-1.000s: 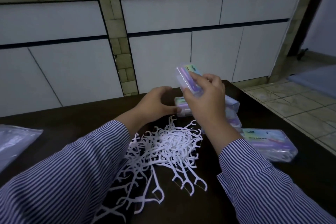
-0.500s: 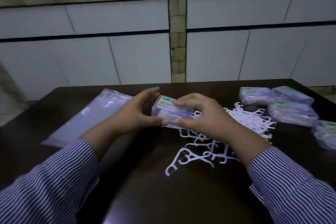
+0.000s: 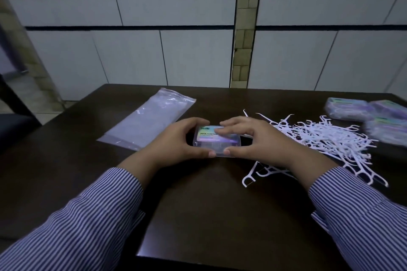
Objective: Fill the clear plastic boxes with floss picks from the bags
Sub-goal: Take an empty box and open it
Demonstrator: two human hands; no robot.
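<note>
1. Both hands have come lower since a moment ago, and the clear box (image 3: 214,142) now sits down on the dark table (image 3: 198,215) between them.
2. Left hand (image 3: 176,141) wraps the box's left end; right hand (image 3: 251,138) grips its right end, fingers (image 3: 229,131) over the lid.
3. Box lies flat, label up, long side running from hand to hand; what is inside is too blurry to tell.
4. Loose floss picks (image 3: 326,138) lie heaped just right of the right hand.
5. Three more boxes (image 3: 350,109) sit beyond the heap.
6. Flat plastic bag (image 3: 152,119) lies just past the left hand.
</note>
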